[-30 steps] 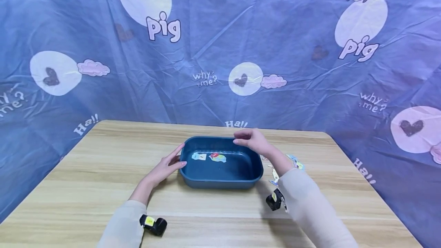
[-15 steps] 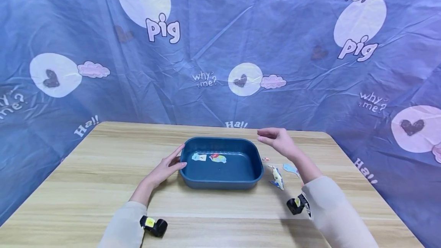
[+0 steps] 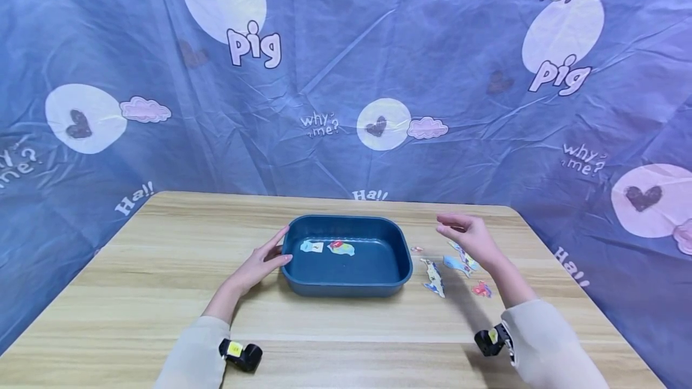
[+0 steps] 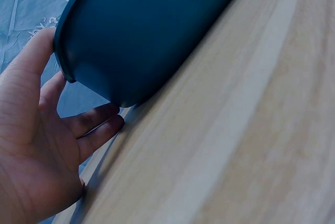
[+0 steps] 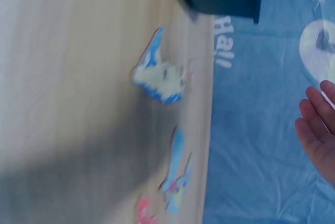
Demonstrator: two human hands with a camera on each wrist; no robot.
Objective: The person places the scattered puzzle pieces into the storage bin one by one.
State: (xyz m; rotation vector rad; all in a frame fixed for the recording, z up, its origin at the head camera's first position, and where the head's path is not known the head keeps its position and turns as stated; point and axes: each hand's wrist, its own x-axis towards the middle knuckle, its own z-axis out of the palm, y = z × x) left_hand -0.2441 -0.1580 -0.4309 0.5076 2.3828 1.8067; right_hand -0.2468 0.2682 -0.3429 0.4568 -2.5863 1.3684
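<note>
A dark blue rectangular basin [image 3: 346,289] stands on the table. My left hand [image 3: 258,266] holds its left end, thumb over the rim and fingers against the outer wall, which the left wrist view shows from close by. Two flat colourful cutouts, a light blue and white one [image 3: 312,246] and a red and yellow one [image 3: 342,248], lie inside it. My right hand [image 3: 470,238] hovers right of the basin with fingers loosely bent and nothing in them. Below it lie a blue and cream cutout [image 3: 434,278], a light blue one [image 3: 456,264] and a red one [image 3: 482,289].
A tiny reddish cutout [image 3: 417,249] lies close to the basin's right wall. Another multicoloured piece [image 5: 179,190] overlaps the light blue one. Blue printed cloth [image 3: 303,77] hangs behind the wooden table [image 3: 335,347]. Each wrist carries a small black camera [image 3: 241,353].
My right hand has moved from over the basin's back right rim rightward, to above the loose cutouts, uncovering several of them. The left hand and basin have stayed in place.
</note>
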